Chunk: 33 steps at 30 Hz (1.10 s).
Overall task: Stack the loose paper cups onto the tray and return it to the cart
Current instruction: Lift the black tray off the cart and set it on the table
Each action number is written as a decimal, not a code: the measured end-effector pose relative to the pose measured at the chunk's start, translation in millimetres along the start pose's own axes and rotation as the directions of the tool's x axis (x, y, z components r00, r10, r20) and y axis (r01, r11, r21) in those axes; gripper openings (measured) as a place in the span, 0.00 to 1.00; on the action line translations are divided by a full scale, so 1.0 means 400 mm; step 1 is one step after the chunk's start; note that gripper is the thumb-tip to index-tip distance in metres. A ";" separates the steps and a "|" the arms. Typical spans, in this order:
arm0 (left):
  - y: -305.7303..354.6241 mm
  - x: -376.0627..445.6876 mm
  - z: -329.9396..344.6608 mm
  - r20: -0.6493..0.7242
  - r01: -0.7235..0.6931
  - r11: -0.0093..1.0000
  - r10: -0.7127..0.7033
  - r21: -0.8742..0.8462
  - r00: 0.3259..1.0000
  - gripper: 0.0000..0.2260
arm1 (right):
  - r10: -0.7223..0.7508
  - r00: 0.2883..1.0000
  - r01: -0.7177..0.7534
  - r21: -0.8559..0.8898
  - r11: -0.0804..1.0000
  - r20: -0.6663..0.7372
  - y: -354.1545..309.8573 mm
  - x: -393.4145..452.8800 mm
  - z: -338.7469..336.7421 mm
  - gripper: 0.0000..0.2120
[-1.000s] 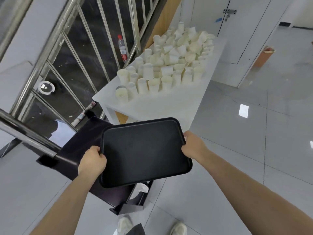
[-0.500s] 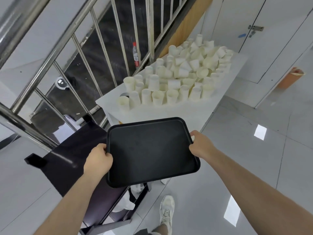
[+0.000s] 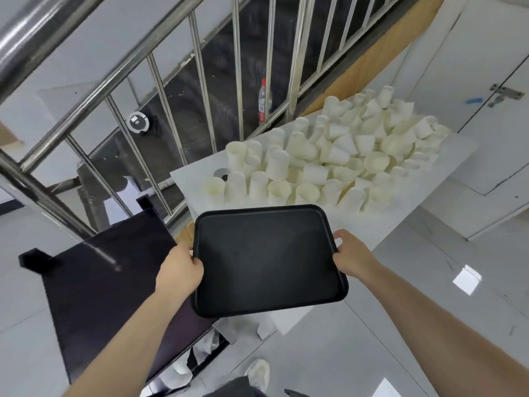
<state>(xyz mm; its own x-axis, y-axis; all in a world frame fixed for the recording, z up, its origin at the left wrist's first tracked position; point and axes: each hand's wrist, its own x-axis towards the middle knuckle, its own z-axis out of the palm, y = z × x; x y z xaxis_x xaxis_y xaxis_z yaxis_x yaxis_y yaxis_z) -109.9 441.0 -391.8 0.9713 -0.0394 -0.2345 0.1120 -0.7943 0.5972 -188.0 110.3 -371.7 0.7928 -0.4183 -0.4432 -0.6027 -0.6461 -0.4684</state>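
Both hands grip the tray: left hand point(image 3: 179, 273) and right hand point(image 3: 351, 255) clasp its side rims. I see the tray point(image 3: 266, 259) now closer to the table point(image 3: 372, 224) with cups point(image 3: 323, 164), beside the cart point(image 3: 108, 282). Bottle point(image 3: 262, 101) label is unreadable.

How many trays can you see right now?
1: a black tray, empty, gripped by the left hand and right hand, just before the white table. More may be hidden.
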 end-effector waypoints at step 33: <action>0.158 -0.136 0.445 -0.060 0.559 0.812 -0.574 -0.165 0.816 0.12 | -0.255 0.876 0.396 -0.306 0.866 0.410 0.184 0.453 -0.104 0.21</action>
<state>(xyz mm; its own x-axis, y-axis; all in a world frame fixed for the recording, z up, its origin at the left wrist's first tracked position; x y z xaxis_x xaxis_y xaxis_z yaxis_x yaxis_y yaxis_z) -193.1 284.9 -478.0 0.7412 0.4602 -0.4887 0.6690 -0.5669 0.4807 -84.9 -39.4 -454.7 0.8110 0.0606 -0.5820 -0.1800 -0.9205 -0.3467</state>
